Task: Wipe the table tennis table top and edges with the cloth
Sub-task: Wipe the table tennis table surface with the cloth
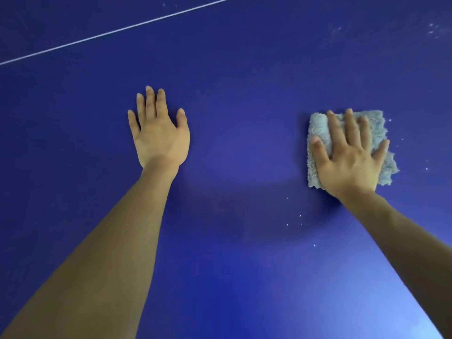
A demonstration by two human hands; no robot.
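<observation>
I see my left hand (160, 133) stretched out ahead on a bare forearm, palm down, fingers straight and slightly fanned, thumb angled out to the right. My right hand (349, 160) reaches forward on the other side, well apart from the left, also palm down and flat, fingers spread wide, thumb splayed to the left. Both arms run straight from the bottom corners.

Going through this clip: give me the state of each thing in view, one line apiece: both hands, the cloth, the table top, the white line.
Left hand: open, flat, palm down on the table, holding nothing.
Right hand: open, fingers spread, pressing flat on the cloth, no closed grip.
Cloth: grey, fluffy, folded, lying flat under the right hand.
Table top: blue, with white specks near the cloth and smudges at far right.
White line: unbroken, running diagonally at top left.
</observation>
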